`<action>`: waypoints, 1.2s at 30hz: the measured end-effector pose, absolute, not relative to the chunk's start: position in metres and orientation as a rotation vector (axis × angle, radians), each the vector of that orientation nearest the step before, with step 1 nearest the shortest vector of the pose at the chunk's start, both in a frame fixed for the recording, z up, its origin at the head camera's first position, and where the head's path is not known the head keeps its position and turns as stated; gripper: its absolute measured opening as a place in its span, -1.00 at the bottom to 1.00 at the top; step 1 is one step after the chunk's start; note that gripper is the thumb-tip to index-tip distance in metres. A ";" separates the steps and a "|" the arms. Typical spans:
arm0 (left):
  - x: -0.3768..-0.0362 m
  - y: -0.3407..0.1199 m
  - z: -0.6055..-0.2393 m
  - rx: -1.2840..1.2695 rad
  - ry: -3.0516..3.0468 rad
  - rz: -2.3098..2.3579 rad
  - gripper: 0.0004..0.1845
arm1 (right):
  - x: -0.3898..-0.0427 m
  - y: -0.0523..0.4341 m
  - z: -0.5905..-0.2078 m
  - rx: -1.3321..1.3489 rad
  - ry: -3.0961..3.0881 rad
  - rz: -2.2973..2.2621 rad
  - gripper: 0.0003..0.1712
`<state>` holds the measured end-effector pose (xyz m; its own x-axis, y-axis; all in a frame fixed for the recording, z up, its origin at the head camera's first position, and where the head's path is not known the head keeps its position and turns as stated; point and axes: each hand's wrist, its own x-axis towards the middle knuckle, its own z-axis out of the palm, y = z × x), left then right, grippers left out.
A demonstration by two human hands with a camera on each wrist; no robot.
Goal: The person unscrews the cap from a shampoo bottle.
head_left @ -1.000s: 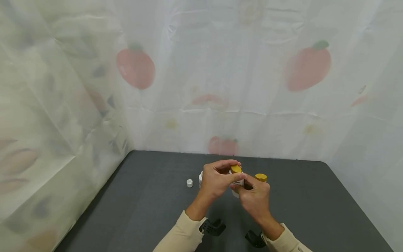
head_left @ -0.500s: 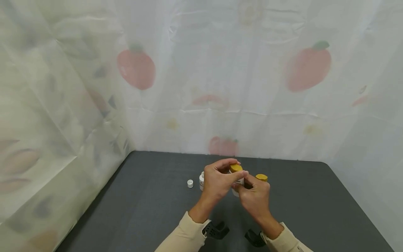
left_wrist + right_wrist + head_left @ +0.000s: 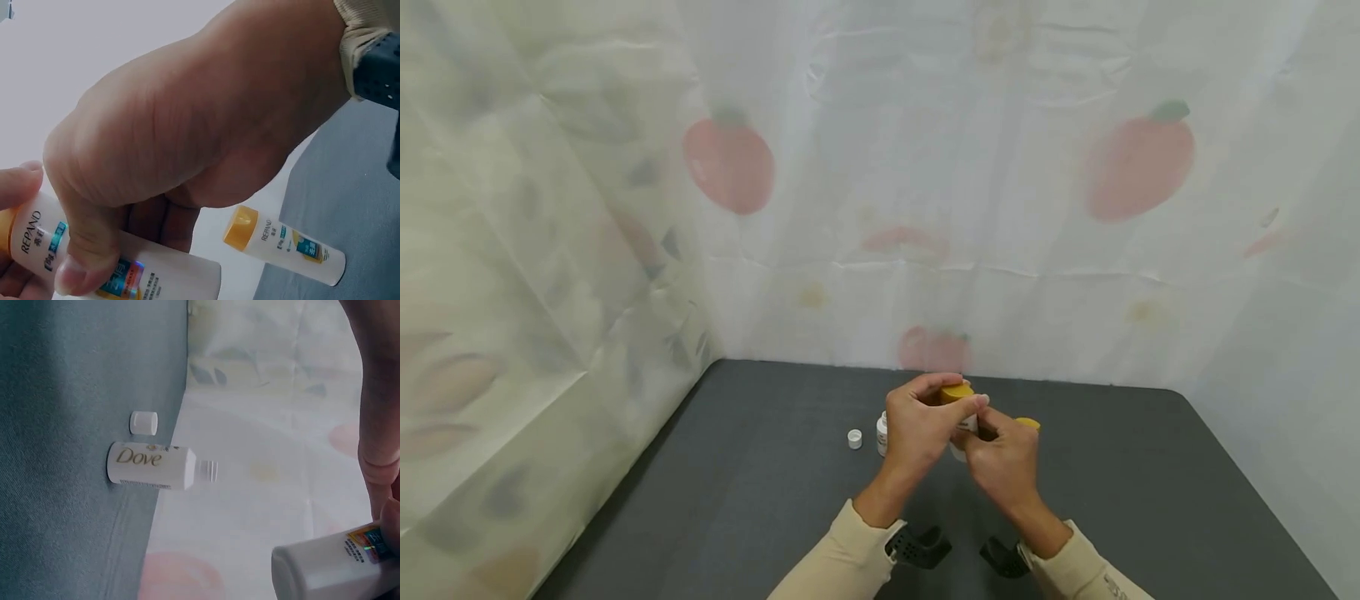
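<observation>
Both hands hold one small white toiletry bottle (image 3: 181, 265), labelled REPAND, above the table. My left hand (image 3: 917, 425) has its thumb and fingers round the yellow cap (image 3: 957, 392) end. Lower down, my right hand (image 3: 1009, 467) grips the white body, its thumb (image 3: 78, 272) across the label. A second bottle like it (image 3: 300, 253), also yellow-capped, stands behind the right hand and is mostly hidden in the head view. To the left stands a white Dove bottle (image 3: 150, 465) with its neck bare. Beside that, a small white screw cap (image 3: 144, 423) lies on the table.
The dark grey table (image 3: 760, 500) carries these things. Pale sheeting (image 3: 820, 167) printed with fruit hangs behind it and along the left side. Black camera mounts (image 3: 919, 546) sit on both wrists, just beyond the beige sleeves (image 3: 842, 554).
Both hands, with the toiletry bottle between them, have shifted slightly up and to the left. The right hand now covers more of the second yellow-capped bottle. Both hands keep their hold.
</observation>
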<state>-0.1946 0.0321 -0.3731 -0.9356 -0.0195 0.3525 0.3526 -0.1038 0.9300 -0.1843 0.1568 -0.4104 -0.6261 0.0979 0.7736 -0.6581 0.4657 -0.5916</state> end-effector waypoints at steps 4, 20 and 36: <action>-0.200 0.025 -0.373 -0.511 -1.928 -2.162 -0.68 | -0.188 0.162 -0.409 0.491 -1.968 1.306 -0.82; -0.210 -0.002 -0.369 -0.957 -1.987 -2.106 -0.70 | -0.186 0.162 -0.409 0.634 -1.970 1.389 -0.64; -0.200 0.011 -0.373 -0.765 -1.964 -2.071 -0.75 | -0.181 0.160 -0.414 0.627 -1.922 1.365 -0.66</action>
